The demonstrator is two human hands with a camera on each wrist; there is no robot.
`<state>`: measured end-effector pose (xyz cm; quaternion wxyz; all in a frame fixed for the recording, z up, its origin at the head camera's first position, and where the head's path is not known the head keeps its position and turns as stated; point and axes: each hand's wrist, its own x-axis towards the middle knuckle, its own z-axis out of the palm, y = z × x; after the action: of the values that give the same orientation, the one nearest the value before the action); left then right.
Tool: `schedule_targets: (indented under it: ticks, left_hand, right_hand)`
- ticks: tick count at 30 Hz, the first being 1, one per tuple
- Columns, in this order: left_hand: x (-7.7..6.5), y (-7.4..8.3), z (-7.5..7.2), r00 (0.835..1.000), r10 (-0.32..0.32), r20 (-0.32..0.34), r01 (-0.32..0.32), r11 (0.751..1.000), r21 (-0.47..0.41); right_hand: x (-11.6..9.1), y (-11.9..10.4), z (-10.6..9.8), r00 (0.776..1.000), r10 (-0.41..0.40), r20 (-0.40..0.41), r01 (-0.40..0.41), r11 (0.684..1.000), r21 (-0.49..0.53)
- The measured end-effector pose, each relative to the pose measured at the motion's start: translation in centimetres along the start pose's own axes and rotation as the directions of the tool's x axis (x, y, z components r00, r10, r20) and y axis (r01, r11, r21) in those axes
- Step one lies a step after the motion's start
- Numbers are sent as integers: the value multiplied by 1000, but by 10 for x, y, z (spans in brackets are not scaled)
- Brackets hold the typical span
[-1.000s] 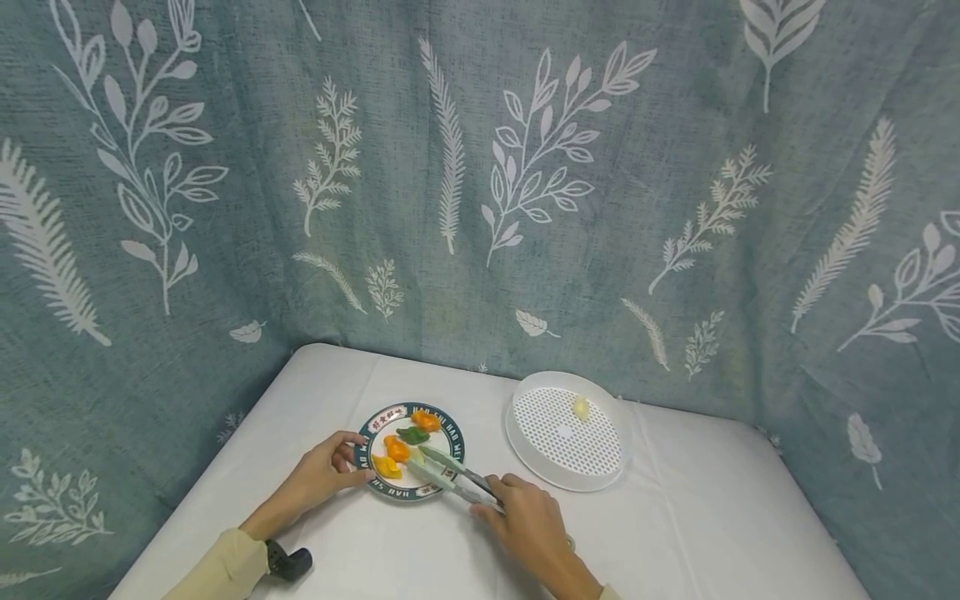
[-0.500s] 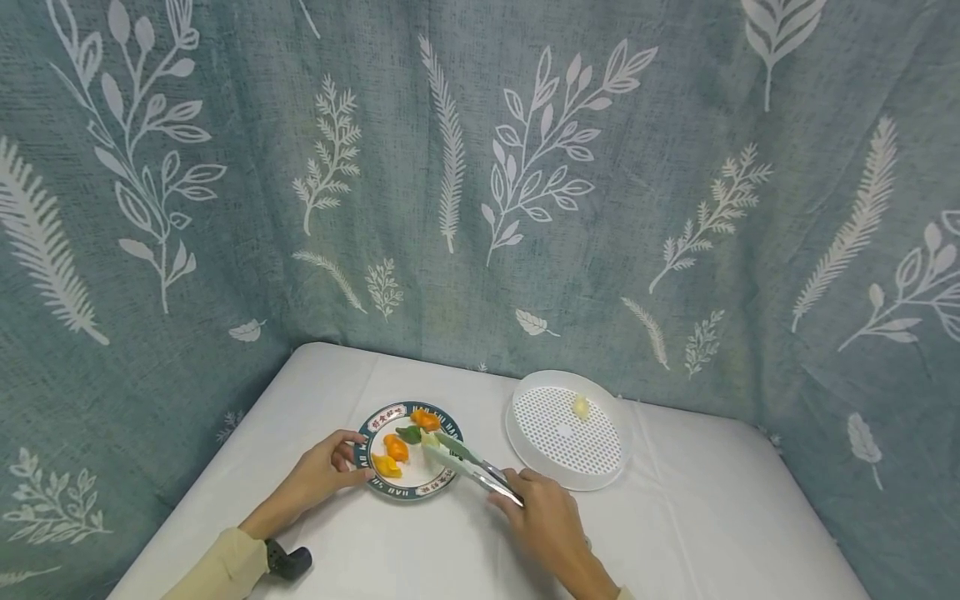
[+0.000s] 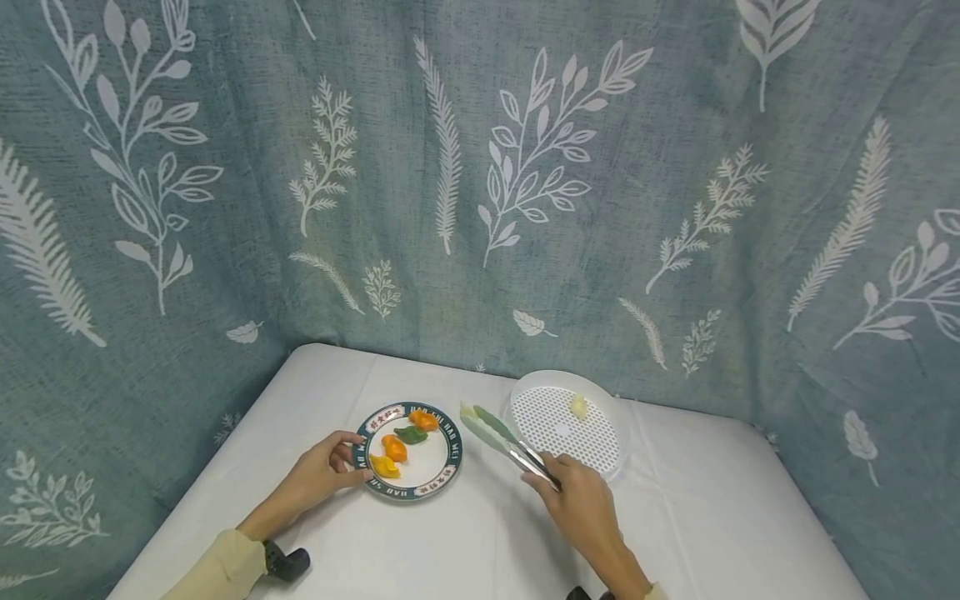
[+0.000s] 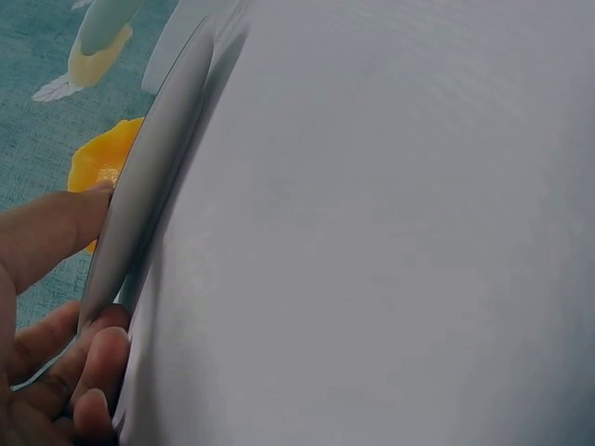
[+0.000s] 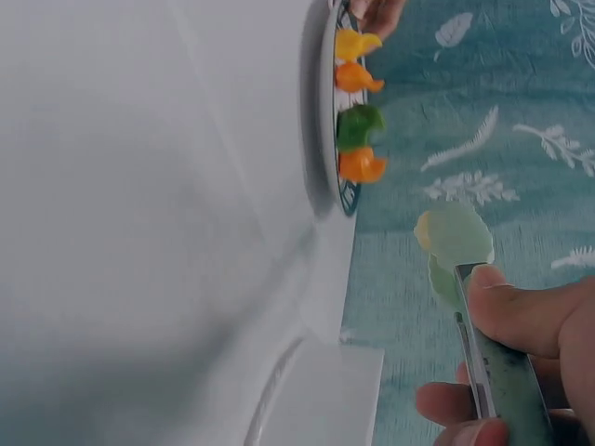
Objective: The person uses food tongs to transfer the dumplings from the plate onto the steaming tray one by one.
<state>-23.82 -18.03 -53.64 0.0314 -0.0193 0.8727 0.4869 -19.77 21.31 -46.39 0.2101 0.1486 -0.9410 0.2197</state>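
My left hand point(image 3: 328, 467) grips the left rim of a white plate point(image 3: 433, 460) with a dark green lettered border, thumb above and fingers curled underneath. On it lie a yellow point(image 3: 385, 466), a green point(image 3: 411, 435) and two orange dumpling-shaped pieces. In my right hand point(image 3: 588, 504) are metal tongs point(image 3: 528, 460) with pale green tips, raised between the plate and a round white perforated tray point(image 3: 555, 429). A pale yellow piece point(image 5: 423, 230) sits between the tips, mostly hidden by them in the right wrist view. Another pale yellow piece point(image 3: 578, 407) lies in the tray.
A white cloth covers the table point(image 3: 450, 550). Behind and beside it hangs a blue-green curtain point(image 3: 450, 167) with white leaf prints. A black device point(image 3: 287, 562) is at the left wrist; part of another shows near the right wrist.
The tongs have lifted from the plate and moved right toward the tray, carrying a pale yellow piece. My left hand stays on the plate's rim.
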Motion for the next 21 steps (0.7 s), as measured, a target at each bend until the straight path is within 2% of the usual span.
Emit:
schedule_targets:
  ticks: [9,21]
  left_hand:
    - [-1,-2,-1,1000,10,4,-10,1000,-5]
    - [0,-2,-1,1000,17,-4,-17,1000,21]
  right_hand:
    - [6,34,-12,997,55,-49,-57,997,-54]
    - [16,76,-24,984,176,-12,-176,978,-114]
